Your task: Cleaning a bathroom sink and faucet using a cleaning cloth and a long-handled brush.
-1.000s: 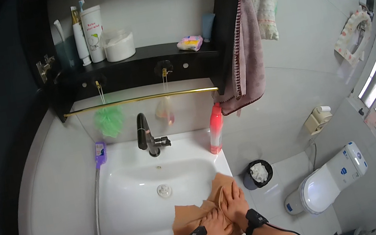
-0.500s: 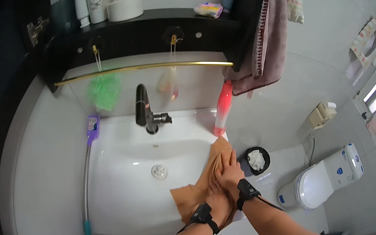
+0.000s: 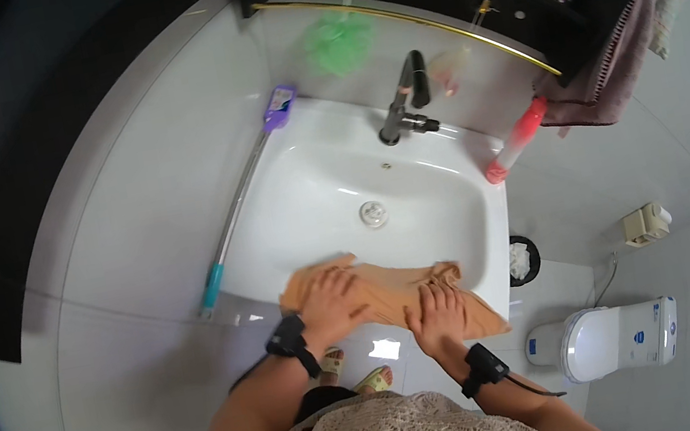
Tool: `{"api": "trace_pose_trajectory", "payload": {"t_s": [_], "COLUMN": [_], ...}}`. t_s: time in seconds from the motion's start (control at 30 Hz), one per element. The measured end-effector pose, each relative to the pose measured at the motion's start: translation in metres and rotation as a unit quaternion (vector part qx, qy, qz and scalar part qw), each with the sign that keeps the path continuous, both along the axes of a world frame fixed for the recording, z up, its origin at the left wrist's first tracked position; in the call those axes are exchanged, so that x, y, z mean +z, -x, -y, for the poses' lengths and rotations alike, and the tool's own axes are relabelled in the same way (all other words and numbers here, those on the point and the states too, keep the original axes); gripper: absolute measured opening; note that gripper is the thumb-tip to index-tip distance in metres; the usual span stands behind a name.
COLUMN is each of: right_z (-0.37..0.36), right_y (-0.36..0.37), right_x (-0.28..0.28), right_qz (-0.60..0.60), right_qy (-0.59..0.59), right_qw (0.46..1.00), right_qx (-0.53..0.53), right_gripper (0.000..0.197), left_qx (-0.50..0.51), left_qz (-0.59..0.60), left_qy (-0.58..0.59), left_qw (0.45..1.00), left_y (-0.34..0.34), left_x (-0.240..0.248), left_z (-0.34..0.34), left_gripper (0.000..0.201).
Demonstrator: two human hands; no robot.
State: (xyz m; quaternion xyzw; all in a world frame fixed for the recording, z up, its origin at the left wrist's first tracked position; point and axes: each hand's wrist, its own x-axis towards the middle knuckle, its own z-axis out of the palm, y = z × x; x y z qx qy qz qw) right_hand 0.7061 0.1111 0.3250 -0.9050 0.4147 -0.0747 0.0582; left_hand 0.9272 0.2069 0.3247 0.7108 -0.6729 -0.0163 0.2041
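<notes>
An orange-brown cloth is draped over the front rim of the white sink, with a bunched fold near its right part. My left hand rests on the cloth's left part, fingers spread. Further right, my right hand presses flat on the cloth, its fingers pointing toward the basin. Each wrist wears a black strapped device. Behind the drain, a dark faucet rises from the sink's back edge.
A red-and-clear bottle stands at the sink's back right corner. A purple-headed, long-handled tool leans along the left side. Right of the sink are a trash bin and a toilet. A gold rail runs above.
My hands were close together on the gathered cloth at the right front; now they are apart, with the cloth spread along the front rim. The view has shifted and tilted.
</notes>
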Motion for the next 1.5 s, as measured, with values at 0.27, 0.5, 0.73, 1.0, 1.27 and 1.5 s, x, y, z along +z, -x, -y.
{"api": "trace_pose_trajectory", "payload": {"t_s": [0.27, 0.5, 0.73, 1.0, 1.27, 1.5], "right_z": [-0.037, -0.040, -0.036, -0.035, -0.030, -0.031], "right_y": [-0.131, -0.179, -0.203, -0.207, -0.194, -0.126], "right_x": [-0.002, -0.010, -0.005, 0.005, 0.001, 0.011], "right_qz": [0.036, 0.045, 0.029, 0.074, -0.009, 0.010], "right_qy": [-0.024, -0.064, -0.132, -0.171, -0.156, -0.113], "right_qw": [0.987, 0.978, 0.975, 0.970, 0.959, 0.975], "right_qx": [0.155, 0.196, 0.176, 0.159, 0.235, 0.191], "right_gripper": [0.059, 0.055, 0.055, 0.063, 0.067, 0.063], "left_qx": [0.061, 0.129, 0.176, 0.157, 0.160, 0.137], "left_qz": [0.005, 0.062, 0.047, 0.056, 0.054, 0.054], "left_qy": [-0.056, -0.032, -0.109, -0.131, -0.120, -0.044], "left_qw": [0.997, 0.989, 0.977, 0.977, 0.978, 0.988], "left_y": [-0.117, -0.151, -0.167, -0.180, -0.175, -0.128], "left_x": [0.006, 0.001, -0.002, 0.000, -0.002, -0.029], "left_z": [-0.030, -0.001, 0.024, 0.047, 0.053, 0.017], "left_gripper": [0.049, 0.047, 0.058, 0.058, 0.058, 0.043]}}
